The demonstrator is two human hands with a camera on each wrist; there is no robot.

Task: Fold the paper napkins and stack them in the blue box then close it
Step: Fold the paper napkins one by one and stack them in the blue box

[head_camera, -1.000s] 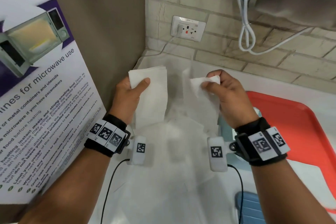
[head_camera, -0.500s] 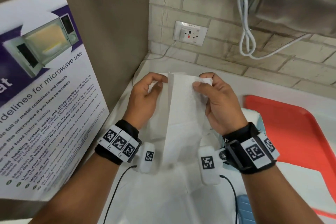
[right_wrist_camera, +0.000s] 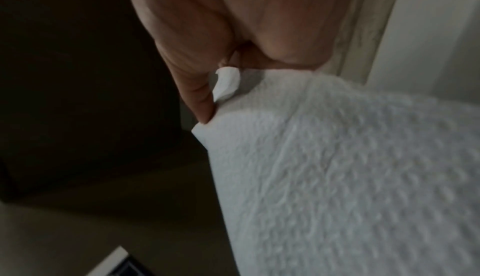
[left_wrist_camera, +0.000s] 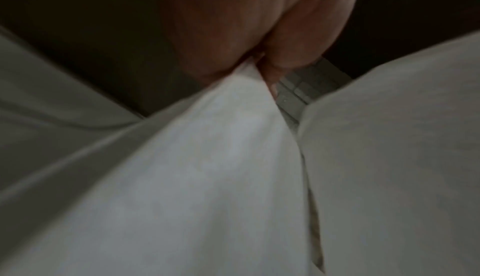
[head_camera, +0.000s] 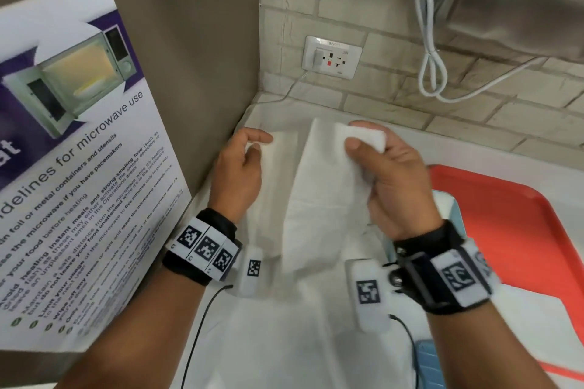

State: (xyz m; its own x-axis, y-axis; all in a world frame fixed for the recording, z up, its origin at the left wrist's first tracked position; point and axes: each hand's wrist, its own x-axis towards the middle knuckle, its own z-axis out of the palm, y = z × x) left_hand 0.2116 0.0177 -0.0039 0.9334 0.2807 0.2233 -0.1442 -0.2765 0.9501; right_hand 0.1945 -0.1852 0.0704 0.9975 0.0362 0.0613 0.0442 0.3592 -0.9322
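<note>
While my forearms reach in from the bottom of the head view, both wrists strapped with black bands carrying checkered markers, my hands are raised side by side above the white counter (head_camera: 316,341) with a paper napkin (head_camera: 316,199) held up between them. My left hand (head_camera: 237,180) is turned with its back toward me, thumb out to the left and fingers curled inward at the top left corner of the sheet; from the left wrist view the fingers (left_wrist_camera: 285,54) pinch a peak of the white paper (left_wrist_camera: 207,157). My right hand (head_camera: 392,180) sits slightly higher, thumb pressed across the front of a folded corner and the other fingers wrapped behind it; the right wrist view shows the thumb (right_wrist_camera: 200,95) nipping the edge of the dimpled napkin (right_wrist_camera: 350,167). The sheet hangs down between my wrists with a vertical crease down its middle. More white paper lies flat below it. A pale blue box (head_camera: 455,215) peeks out just behind my right wrist, resting on a red tray (head_camera: 512,230). A second blue piece (head_camera: 429,363) lies near my right forearm. Beyond are a brick wall with a socket (head_camera: 331,57) and, to my left, a microwave poster (head_camera: 79,151).
</note>
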